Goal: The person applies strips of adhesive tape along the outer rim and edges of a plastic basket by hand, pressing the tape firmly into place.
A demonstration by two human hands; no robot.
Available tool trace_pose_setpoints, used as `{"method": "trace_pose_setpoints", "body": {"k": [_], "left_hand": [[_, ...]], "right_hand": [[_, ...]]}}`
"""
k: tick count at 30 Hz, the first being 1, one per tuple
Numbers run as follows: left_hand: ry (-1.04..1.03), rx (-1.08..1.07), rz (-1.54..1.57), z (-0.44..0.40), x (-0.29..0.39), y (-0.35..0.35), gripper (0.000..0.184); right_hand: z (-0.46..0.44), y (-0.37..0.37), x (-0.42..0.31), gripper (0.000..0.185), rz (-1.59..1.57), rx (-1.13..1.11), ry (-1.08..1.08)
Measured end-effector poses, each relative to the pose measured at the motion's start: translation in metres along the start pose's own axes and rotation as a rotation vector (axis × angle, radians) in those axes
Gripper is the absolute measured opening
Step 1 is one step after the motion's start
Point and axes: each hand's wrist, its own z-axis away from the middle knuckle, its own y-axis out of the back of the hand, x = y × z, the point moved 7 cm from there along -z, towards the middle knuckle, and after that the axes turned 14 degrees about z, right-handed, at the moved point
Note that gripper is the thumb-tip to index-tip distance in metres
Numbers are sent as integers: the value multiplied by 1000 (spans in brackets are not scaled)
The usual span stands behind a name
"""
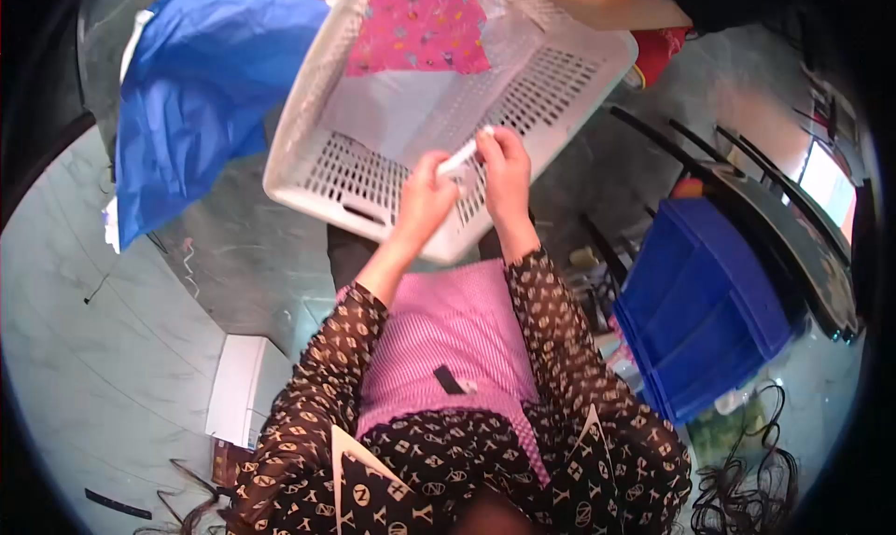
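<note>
My left hand (428, 201) and my right hand (505, 173) are both closed in a pinch on a narrow white strip (456, 158), one at each end. The strip's material is too small to make out. Both hands are over the near side of a white slatted plastic basket (285, 166). Inside it lies a pink printed piece of fabric (418, 27), along with a clear plastic sheet (378, 111) that covers part of the basket's bottom.
Another person's forearm (611, 5) reaches across the basket's far edge. A large blue plastic sheet or bag (201, 97) is at the left. To the right stands a blue crate (705, 297) beside dark furniture (784, 222). A white box (241, 386) sits lower left.
</note>
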Motion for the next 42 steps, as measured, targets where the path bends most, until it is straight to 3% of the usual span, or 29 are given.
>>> {"method": "trace_pose_setpoints", "body": {"k": [6,10,13,15,21,30,34,35,38,42], "left_hand": [[19,12,126,17,0,52,27],[-141,-40,150,28,-2,78,26],[-40,-104,151,43,-11,94,27],[-90,-104,79,58,-12,98,27],[-324,-92,-265,106,-36,88,29],[-267,-86,-439,171,-76,28,50],[-270,-63,-422,180,-94,12,48],[-287,-50,-411,181,-96,11,48],[-273,-61,-373,174,-122,15,50],[-320,-94,-306,154,-113,24,45]], "right_hand": [[12,-18,-20,11,-257,57,-87],[21,-1,-37,13,-193,176,-25],[31,23,-33,13,-167,183,32],[36,38,-20,13,-138,211,1],[8,91,36,15,-37,235,-171],[-62,146,80,14,124,-14,-218],[-83,164,79,20,338,-117,-165],[-81,165,70,23,436,-48,-27],[-82,170,75,15,318,9,-194],[-86,171,67,14,295,84,-150]]}}
